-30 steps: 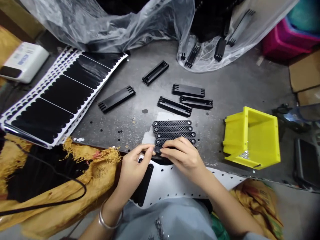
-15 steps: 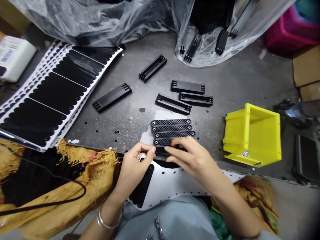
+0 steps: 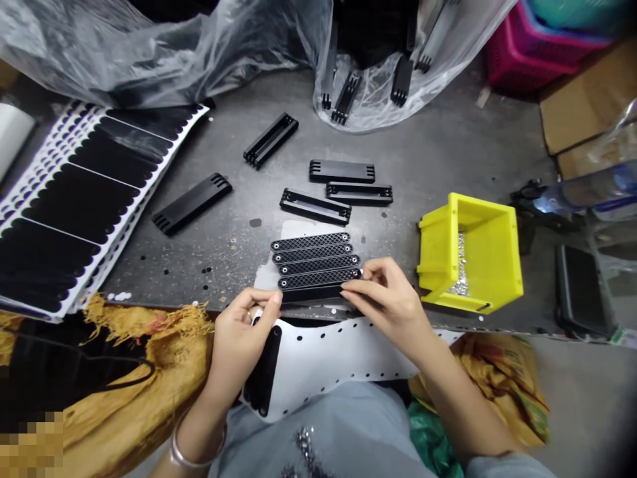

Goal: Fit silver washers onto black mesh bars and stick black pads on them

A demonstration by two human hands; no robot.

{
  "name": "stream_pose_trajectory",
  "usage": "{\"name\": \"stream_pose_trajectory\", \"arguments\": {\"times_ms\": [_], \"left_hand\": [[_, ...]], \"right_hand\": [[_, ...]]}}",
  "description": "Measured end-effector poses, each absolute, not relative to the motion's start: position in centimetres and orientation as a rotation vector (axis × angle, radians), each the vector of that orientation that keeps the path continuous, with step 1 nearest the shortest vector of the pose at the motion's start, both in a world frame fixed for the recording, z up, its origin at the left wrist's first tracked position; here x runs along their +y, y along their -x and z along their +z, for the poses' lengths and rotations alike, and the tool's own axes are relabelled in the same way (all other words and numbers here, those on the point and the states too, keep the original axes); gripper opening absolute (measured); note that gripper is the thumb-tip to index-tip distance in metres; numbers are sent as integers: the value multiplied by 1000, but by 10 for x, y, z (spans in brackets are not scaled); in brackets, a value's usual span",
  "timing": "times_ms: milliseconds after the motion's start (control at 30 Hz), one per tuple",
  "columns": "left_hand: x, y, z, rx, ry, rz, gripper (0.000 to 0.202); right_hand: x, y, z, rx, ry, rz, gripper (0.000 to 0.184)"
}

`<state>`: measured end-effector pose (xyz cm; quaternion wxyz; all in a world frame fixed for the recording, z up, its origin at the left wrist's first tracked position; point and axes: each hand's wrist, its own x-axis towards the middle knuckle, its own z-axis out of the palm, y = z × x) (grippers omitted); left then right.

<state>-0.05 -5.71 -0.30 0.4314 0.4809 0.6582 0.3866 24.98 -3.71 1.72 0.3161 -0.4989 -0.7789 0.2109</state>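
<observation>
A black slatted part (image 3: 318,259) with crosshatched strips and a small metal fastener at each strip end lies near the table's front edge. At its front left corner, the thumb and fingers of my left hand (image 3: 247,332) are closed on it. My right hand (image 3: 391,302) is at the front right end, fingertips on the front bar and thumb by the end fastener. Below my hands, a white sheet (image 3: 333,362) with small black dots and a black sticker strip (image 3: 263,375) spreads over my lap. My left hand covers the sheet's upper left corner.
Several black slotted bars (image 3: 271,139) lie behind the part. A yellow bin (image 3: 490,259) with small silver pieces (image 3: 460,279) stands right. Sheets of black stickers (image 3: 99,192) lie left, a clear plastic bag (image 3: 378,113) with more bars at the back, a yellow sack (image 3: 174,358) front left.
My right hand has moved from the front middle of the slatted part to its right end. My left hand keeps its place at the left corner. The view has turned to the right.
</observation>
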Motion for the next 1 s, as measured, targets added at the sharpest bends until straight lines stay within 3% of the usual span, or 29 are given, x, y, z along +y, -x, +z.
{"name": "stream_pose_trajectory", "arguments": {"times_ms": [133, 233, 333, 600, 767, 900, 1000], "left_hand": [[-67, -18, 9, 1696, -1156, 1169, 28], [-71, -22, 15, 1570, -1144, 1240, 31], [-75, -18, 15, 1473, -1137, 1207, 32], [-90, -20, 7, 1575, -1165, 1259, 19], [-99, -4, -15, 1717, -1475, 1317, 14], [-94, 30, -33, 1787, -1958, 1330, 23], [-83, 42, -30, 1787, -2220, 1168, 32]], "right_hand": [[-61, -215, 24, -2128, 1251, 475, 26], [-71, -195, 25, -2091, 1185, 576, 18], [-71, -190, 24, -2028, 1281, 458, 14], [-79, -175, 15, -2176, 1092, 153, 25], [-97, -185, 16, -2052, 1004, 808, 5], [-103, -216, 31, -1604, 853, 1506, 21], [-85, -232, 38, -1284, 962, 1540, 26]]}}
